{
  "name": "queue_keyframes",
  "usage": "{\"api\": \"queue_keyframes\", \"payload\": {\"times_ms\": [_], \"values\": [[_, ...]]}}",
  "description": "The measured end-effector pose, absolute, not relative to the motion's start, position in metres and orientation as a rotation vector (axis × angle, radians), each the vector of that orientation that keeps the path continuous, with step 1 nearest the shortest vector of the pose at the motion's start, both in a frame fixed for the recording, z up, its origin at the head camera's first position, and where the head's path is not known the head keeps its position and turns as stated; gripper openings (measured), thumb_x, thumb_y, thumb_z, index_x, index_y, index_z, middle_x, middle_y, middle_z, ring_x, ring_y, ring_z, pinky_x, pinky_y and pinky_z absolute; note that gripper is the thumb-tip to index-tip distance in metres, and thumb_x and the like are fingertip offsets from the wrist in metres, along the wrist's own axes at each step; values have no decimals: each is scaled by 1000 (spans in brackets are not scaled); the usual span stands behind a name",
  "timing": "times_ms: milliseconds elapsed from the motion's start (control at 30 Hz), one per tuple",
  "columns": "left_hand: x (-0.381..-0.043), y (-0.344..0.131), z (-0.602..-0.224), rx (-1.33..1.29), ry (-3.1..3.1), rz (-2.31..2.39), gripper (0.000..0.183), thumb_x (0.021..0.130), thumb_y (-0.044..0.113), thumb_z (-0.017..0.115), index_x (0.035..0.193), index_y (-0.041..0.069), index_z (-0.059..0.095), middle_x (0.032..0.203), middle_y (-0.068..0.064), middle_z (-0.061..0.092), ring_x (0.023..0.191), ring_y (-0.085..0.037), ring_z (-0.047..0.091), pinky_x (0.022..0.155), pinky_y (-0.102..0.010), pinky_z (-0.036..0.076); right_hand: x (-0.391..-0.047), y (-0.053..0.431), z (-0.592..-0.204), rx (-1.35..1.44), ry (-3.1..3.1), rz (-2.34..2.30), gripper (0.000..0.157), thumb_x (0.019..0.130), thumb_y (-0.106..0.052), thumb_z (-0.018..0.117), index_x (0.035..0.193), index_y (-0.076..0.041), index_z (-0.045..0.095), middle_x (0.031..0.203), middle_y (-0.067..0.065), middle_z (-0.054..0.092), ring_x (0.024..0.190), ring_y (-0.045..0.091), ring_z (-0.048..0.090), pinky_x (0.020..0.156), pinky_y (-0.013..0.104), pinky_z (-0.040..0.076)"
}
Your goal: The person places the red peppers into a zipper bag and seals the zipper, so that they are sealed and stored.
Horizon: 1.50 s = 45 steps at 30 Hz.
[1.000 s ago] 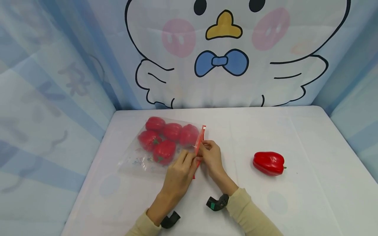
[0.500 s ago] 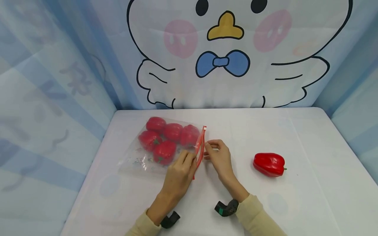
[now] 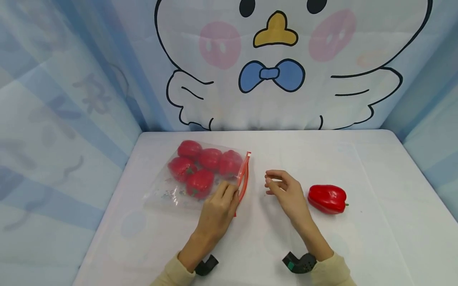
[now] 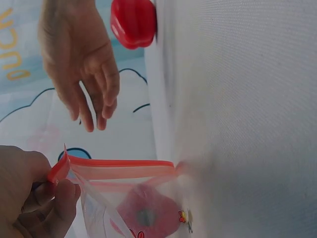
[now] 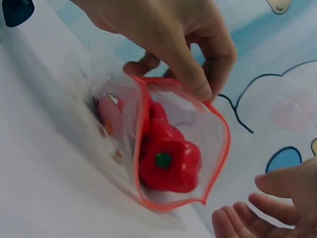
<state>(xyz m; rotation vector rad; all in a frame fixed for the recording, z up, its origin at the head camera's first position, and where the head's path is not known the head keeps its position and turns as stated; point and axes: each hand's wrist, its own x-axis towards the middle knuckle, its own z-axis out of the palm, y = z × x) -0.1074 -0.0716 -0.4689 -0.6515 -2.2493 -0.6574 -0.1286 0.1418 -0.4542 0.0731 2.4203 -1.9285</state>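
Pinching the bag [image 3: 173, 194] of peppers [image 3: 199, 184] by its rim [image 5: 227, 144] with the left hand [image 3: 219, 209], left of frame centre; holding the right hand [image 3: 289, 194] loosely spread near the loose pepper [image 3: 327, 199], right of centre.

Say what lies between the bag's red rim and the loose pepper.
In the head view, the right hand hovers over the table between the bag's red rim and the pepper.
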Motion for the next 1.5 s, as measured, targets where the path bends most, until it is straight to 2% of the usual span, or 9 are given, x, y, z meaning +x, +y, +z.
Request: {"api": "queue_keyframes", "payload": {"times_ms": [100, 300, 567, 833, 1000, 1100, 1300, 1367, 1500], "values": [[-107, -72, -468, -652, -2248, -655, 16, 86, 1, 80, 97, 4, 68, 90, -5, 60, 66, -12, 60, 55, -23, 55, -127, 157, -448, -54, 2450, -1832, 39, 103, -25, 67, 138, -9, 61, 140, 16, 63, 119, 37, 67, 92, 26, 61], [-106, -73, -467, -644, -2250, -655, 16, 87, 1, 80, 97, 4, 68, 89, -5, 61, 64, -11, 59, 54, -22, 55, -125, 185, -437, -224, 2546, -1611, 44, 103, -31, 66, 141, -11, 60, 142, 13, 63, 127, 31, 63, 94, 16, 55], [-106, -72, -468, -650, -2273, -661, 12, 90, 2, 77, 97, 4, 68, 90, -5, 60, 64, -10, 60, 54, -20, 54, -120, 226, -430, -418, 2527, -1528, 36, 104, -25, 66, 137, -14, 63, 138, 12, 65, 120, 7, 66, 97, 14, 53], [-106, -72, -467, -655, -2263, -657, 14, 89, 1, 78, 97, 4, 68, 90, -5, 61, 64, -10, 59, 53, -19, 53, -115, 263, -418, -506, 2577, -1478, 35, 104, -16, 64, 138, -14, 62, 135, 3, 66, 120, 2, 64, 98, 9, 49], [-106, -72, -467, -659, -2266, -651, 12, 90, 1, 77, 97, 4, 68, 90, -5, 60, 65, -10, 59, 53, -19, 53, -116, 286, -412, -513, 2620, -1357, 38, 103, -16, 66, 140, -17, 60, 135, -4, 64, 117, 1, 65, 92, 13, 55], [-107, -71, -467, -660, -2269, -648, 12, 90, 2, 77, 98, 4, 68, 90, -5, 61, 65, -10, 60, 54, -19, 54, -120, 301, -411, -526, 2673, -1255, 41, 102, -15, 67, 142, -17, 59, 137, 1, 62, 117, 4, 66, 86, 17, 58], [-107, -72, -467, -664, -2254, -645, 12, 89, 0, 77, 96, 3, 68, 89, -5, 60, 66, -11, 60, 54, -21, 54, -127, 322, -411, -453, 2711, -1046, 46, 101, -24, 69, 144, -15, 56, 145, 17, 58, 131, 46, 55, 84, 45, 64], [-107, -72, -468, -668, -2253, -645, 11, 89, 0, 76, 96, 3, 68, 89, -5, 60, 66, -11, 60, 54, -20, 54, -128, 327, -413, -453, 2689, -1018, 47, 101, -25, 69, 144, -12, 56, 146, 21, 58, 131, 53, 53, 85, 53, 63], [-107, -71, -469, -670, -2259, -648, 11, 90, 0, 76, 96, 4, 68, 90, -5, 60, 65, -11, 60, 54, -20, 54, -132, 333, -418, -453, 2656, -960, 49, 100, -27, 69, 143, -9, 57, 144, 21, 59, 129, 49, 56, 85, 41, 63]]}}
